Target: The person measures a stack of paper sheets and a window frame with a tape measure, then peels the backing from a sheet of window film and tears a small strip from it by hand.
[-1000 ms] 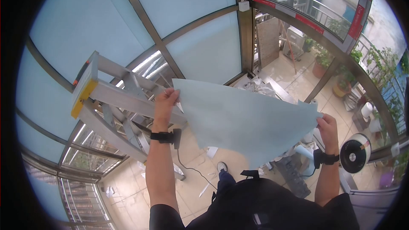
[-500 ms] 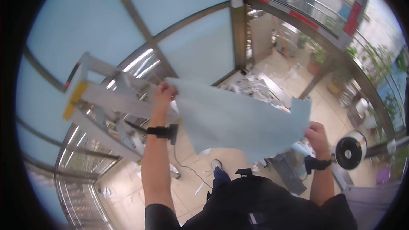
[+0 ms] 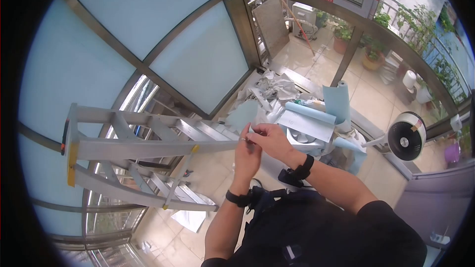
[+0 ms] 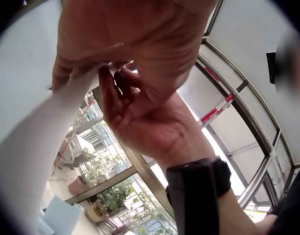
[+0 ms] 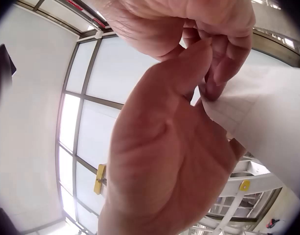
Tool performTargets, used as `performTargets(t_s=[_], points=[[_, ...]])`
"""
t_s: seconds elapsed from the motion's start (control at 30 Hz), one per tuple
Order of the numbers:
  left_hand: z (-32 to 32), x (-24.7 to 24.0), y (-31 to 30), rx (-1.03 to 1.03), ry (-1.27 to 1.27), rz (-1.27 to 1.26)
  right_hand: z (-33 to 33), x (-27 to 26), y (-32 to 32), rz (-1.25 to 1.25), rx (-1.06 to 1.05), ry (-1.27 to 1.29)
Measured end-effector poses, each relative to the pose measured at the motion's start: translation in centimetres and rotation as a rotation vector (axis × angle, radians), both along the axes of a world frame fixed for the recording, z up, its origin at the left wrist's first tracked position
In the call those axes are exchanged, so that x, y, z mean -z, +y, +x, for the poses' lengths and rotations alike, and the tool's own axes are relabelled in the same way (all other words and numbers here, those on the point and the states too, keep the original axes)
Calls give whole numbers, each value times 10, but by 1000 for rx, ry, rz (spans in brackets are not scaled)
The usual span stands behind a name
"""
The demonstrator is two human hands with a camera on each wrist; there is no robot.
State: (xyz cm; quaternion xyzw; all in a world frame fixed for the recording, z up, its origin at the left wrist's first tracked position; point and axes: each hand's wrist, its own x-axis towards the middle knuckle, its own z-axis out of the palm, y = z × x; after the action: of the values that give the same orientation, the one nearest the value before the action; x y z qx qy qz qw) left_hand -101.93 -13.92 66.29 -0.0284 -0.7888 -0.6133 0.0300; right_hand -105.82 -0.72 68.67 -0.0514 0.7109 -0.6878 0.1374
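Both hands meet in front of the body at the corner of a sheet of light-blue film [image 3: 242, 112]. The sheet extends away beyond the fingers, and its pale side fills the left part of the left wrist view [image 4: 37, 132]. My left hand [image 3: 248, 155], upright, holds the sheet's edge between thumb and fingers. From the right, my right hand [image 3: 273, 141] reaches across, its bent fingertips pinching the corner beside the left thumb. In the right wrist view the sheet [image 5: 267, 117] runs off to the right from the fingertips.
An aluminium stepladder [image 3: 148, 148] stands at the left by blue-filmed window panes [image 3: 198, 54]. Ahead on the floor lie crumpled film scraps [image 3: 274, 86] and a blue roll [image 3: 337, 104]. A black-and-white round fan [image 3: 405, 136] is at the right. A paper scrap [image 3: 189, 220] lies below the ladder.
The sheet was stretched wide between both hands. The right hand has moved left to join the left hand at one corner, and the view has swung right and downward.
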Motion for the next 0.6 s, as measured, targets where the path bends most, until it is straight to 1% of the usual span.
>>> performTargets(t_s=[0.03, 0.07, 0.1, 0.17, 0.23, 0.3, 0.33, 0.4, 0.43, 0.5, 0.53, 0.6], points=[[-7, 4, -6, -33, -30, 170, -1, 0, -3, -74, -32, 45], [-18, 9, -19, -10, -117, 261, -6, 8, -5, -295, -130, -43], [-21, 12, -30, -24, -113, 259, -7, 13, -4, -298, -144, -43], [-23, -5, -43, -58, -198, 377, -7, 4, -5, -423, -146, -98], [-23, -18, -53, -74, -194, 403, -8, 4, -3, -430, -128, -72], [-25, -26, -68, 15, -178, 470, -6, -8, 3, -80, 26, 118], [-25, -30, -73, 28, -215, 484, -5, -16, 1, -82, 21, 117], [-19, -45, -72, 34, -240, 488, -7, -33, 1, -124, 131, 390], [-16, -52, -70, 45, -264, 491, -8, -40, 3, -123, 132, 388], [-7, -58, -67, 63, -291, 522, -10, -48, 8, -103, -54, 306], [-3, -59, -66, 80, -315, 552, -11, -46, 9, -103, -52, 303], [4, -60, -65, 70, -312, 548, -15, -37, 10, 14, -130, 332]])
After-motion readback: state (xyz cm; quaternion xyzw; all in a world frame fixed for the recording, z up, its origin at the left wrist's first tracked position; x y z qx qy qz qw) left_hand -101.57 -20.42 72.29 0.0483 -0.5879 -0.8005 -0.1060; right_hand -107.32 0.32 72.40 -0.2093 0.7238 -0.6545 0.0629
